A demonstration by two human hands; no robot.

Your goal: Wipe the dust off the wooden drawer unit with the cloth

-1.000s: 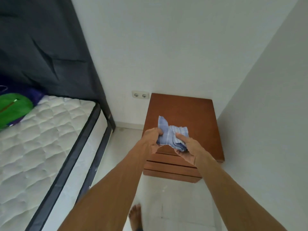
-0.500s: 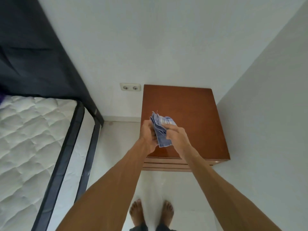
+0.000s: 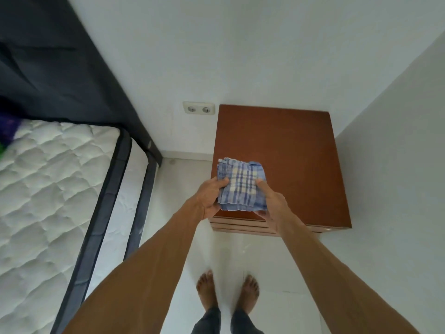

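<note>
Hands, two: left hand (image 3: 209, 197) and right hand (image 3: 272, 203) grasp one folded cloth (image 3: 242, 185) between their fingers, above one drawer unit (image 3: 289, 150).

The cloth (image 3: 242, 184) and both hands cover the drawer unit's (image 3: 284, 150) front-left top, its drawer fronts barely peek out underneath, and the mattress (image 3: 48, 189) plus a green-purple thing (image 3: 7, 131) run off the left edge.
</note>
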